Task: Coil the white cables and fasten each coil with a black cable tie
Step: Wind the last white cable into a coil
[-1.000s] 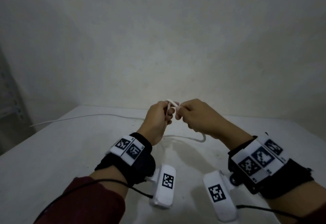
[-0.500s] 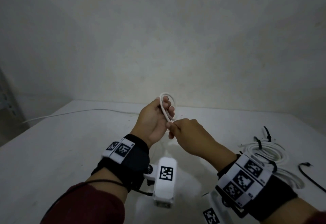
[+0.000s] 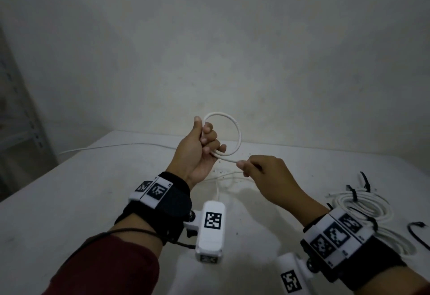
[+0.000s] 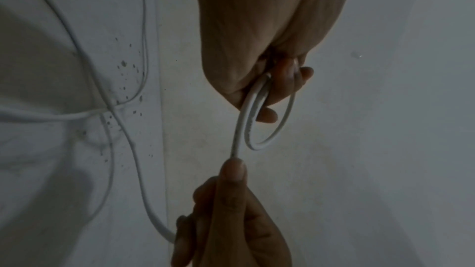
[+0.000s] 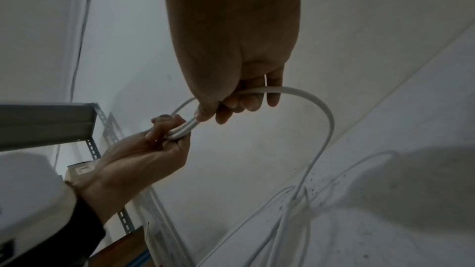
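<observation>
On the bench (image 3: 69, 201), at the right, a finished bundle (image 3: 363, 206) lies tied with black ties. Above it the left hand (image 3: 197, 152) grips the white cable's (image 3: 236, 132) first loop, the right hand (image 3: 267, 173) pinching its slack (most coiling remains, no tie yet).
</observation>
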